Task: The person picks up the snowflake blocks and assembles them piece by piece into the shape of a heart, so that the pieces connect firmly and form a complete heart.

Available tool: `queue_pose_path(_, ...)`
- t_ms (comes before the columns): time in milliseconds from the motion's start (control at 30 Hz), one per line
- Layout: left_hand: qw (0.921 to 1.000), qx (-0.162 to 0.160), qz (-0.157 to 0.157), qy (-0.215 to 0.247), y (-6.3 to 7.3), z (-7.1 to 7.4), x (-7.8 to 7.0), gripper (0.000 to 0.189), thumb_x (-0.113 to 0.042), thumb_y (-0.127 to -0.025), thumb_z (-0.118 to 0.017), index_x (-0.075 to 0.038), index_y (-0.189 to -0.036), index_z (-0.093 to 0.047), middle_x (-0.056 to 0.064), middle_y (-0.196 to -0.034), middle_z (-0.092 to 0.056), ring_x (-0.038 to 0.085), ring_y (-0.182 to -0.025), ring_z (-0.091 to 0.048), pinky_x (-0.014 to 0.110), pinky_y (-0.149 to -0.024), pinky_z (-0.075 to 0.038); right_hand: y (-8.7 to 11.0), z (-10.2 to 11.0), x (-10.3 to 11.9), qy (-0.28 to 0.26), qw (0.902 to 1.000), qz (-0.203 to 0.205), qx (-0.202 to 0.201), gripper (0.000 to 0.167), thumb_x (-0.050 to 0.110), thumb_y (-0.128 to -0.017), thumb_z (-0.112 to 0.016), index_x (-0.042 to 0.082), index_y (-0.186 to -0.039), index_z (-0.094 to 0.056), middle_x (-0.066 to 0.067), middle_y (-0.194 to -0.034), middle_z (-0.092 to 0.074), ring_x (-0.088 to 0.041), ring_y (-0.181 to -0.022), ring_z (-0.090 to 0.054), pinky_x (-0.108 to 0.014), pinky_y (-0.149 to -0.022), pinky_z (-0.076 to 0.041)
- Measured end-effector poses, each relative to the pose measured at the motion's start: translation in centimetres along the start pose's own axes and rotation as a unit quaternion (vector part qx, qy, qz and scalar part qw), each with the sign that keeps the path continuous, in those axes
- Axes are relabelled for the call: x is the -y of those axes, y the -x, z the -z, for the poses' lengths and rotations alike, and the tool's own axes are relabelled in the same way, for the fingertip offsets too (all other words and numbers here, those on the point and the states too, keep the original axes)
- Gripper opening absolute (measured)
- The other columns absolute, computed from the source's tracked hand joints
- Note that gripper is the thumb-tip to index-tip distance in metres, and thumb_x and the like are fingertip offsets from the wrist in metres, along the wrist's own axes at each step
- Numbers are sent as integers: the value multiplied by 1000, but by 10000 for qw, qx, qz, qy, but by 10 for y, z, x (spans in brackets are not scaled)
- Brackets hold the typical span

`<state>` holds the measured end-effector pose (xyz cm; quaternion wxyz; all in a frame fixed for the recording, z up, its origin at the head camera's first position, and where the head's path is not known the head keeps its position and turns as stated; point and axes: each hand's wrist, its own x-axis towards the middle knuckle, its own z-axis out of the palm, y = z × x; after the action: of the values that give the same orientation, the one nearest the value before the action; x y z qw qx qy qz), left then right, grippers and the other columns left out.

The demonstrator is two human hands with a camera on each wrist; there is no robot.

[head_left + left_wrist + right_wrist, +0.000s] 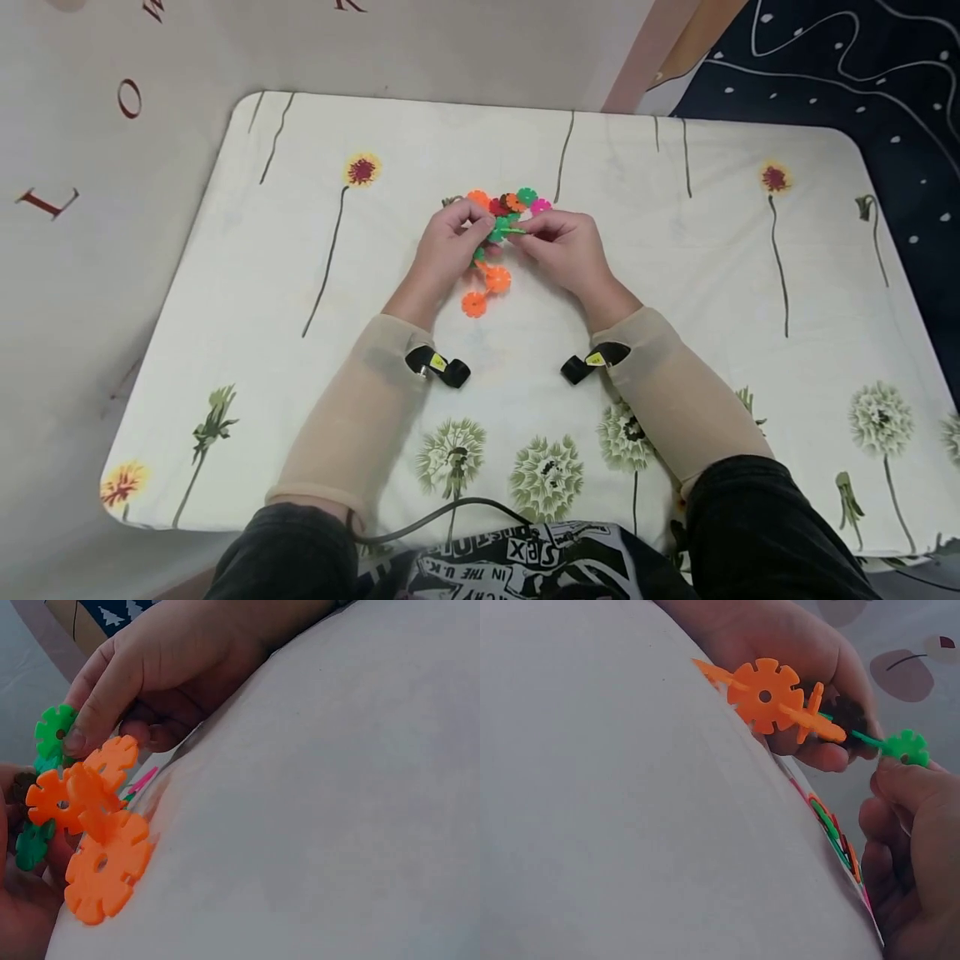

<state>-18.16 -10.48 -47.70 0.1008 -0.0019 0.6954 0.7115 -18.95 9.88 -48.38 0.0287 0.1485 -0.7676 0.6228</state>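
Observation:
My left hand (448,246) grips a chain of interlocking notched plastic discs near the table's middle. Orange discs (497,279) trail from it toward me, slotted into one another at angles. Between finger and thumb, my right hand (566,250) pinches a bright green notched disc (909,744). In the right wrist view this disc meets a green piece at the chain's end, beside a dark disc (847,718) by the left fingers. From the left wrist, a large orange disc (112,889) shows nearest the camera. The left fingers partly hide the chain's middle.
Just beyond my hands lies a small pile of loose discs, among them a green disc (527,196), a pink disc (541,205) and a red disc (497,207). A flower-print cloth (262,275) covers the table. A cable (450,505) curves along the front edge.

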Motion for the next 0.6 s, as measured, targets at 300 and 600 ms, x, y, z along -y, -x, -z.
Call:
queue_pose_path(300, 9993, 32, 109, -365, -1, -3, 1, 16, -26, -111, -62, -12, -102, -63, 10, -104, -65, 26, -91, -72, 28, -53, -52, 2, -3, -4, 337, 9984, 440, -112, 8, -5, -91, -80, -3, -98, -83, -18, -93, -78, -11, -72, -60, -18, -69, -51)
queue_pose_path(600, 9988, -476, 15, -68, -4, -6, -1, 15, -21, -112, -57, -10, -105, -64, 12, -100, -64, 25, -84, -72, 27, -62, -55, -8, 3, -6, 1920, 9787, 483, -546, 22, 5, -93, -77, 5, -115, -80, -12, -118, -75, -27, -112, -60, -34, -96, -47)
